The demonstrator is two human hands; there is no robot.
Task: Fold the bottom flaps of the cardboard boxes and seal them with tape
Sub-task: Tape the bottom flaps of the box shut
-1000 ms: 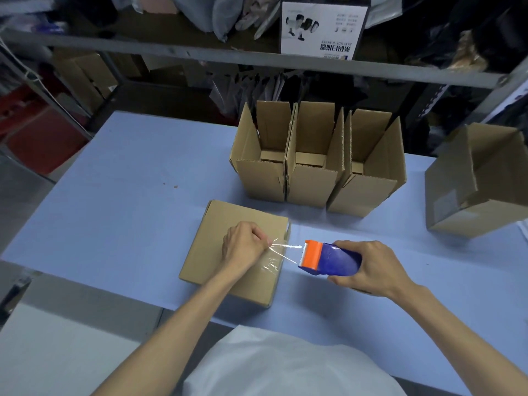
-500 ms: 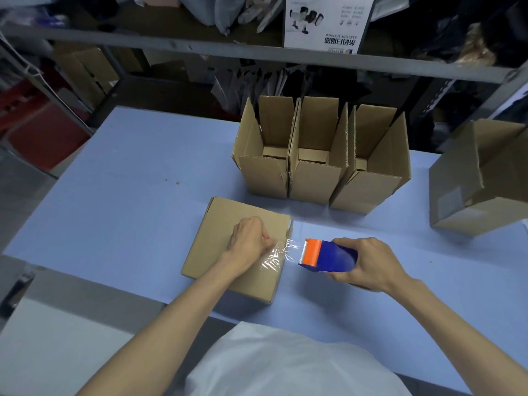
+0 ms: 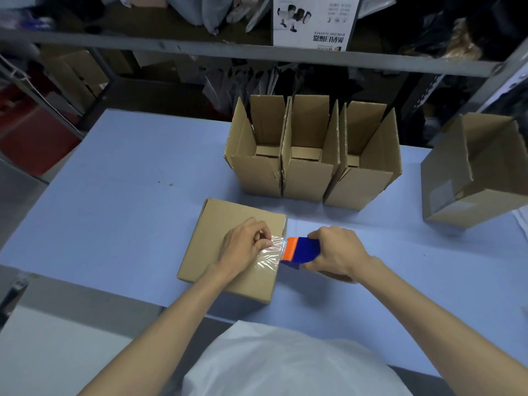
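A cardboard box (image 3: 223, 224) lies bottom-up near the front edge of the blue table (image 3: 128, 195), its flaps folded flat. My left hand (image 3: 243, 247) rests on its top and pinches the free end of the clear tape (image 3: 271, 252). My right hand (image 3: 334, 250) grips the blue and orange tape dispenser (image 3: 300, 251) right at the box's right edge. The tape runs crumpled from my left fingers to the dispenser.
Three open boxes (image 3: 308, 155) stand side by side behind the box I work on. A larger box (image 3: 474, 172) lies on its side at the right. Metal shelving (image 3: 257, 55) with bags and a white product carton (image 3: 314, 21) runs along the back.
My right hand has brought the dispenser leftward, up to the box's right edge. The stretch of tape between my hands has shortened and crumpled. My left hand stayed on the box.
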